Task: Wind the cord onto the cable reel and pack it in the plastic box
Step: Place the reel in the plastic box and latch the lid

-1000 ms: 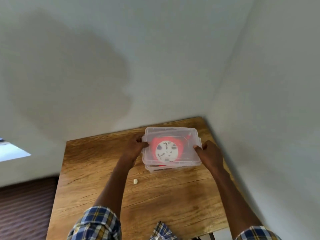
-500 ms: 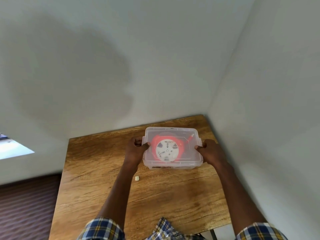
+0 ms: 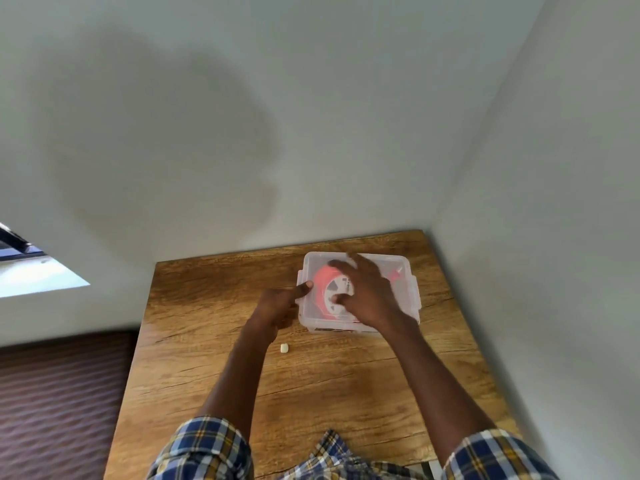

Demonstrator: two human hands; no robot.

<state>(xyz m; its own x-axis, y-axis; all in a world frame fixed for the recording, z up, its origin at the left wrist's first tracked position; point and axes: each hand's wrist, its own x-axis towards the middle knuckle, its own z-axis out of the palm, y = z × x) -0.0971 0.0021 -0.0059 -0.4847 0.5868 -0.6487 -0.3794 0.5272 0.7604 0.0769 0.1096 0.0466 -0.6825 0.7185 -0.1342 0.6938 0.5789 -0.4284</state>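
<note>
A clear plastic box (image 3: 408, 299) with its lid on stands on the wooden table (image 3: 207, 306) near the far right corner. Through the lid shows the red cable reel (image 3: 322, 284) with its white hub. My right hand (image 3: 367, 292) lies on top of the lid with fingers spread, covering much of the reel. My left hand (image 3: 277, 304) is at the box's left side, thumb on the lid's rim and fingers curled against the side wall. The cord itself is not visible apart from the reel.
A small white piece (image 3: 284, 348) lies on the table just in front of the box. Grey walls close the table's far and right sides. To the left the table ends above a dark ribbed floor (image 3: 59, 393).
The lid has come down onto the box. My right hand has moved from the box's right edge onto the top of the lid. My left hand stays at the left edge.
</note>
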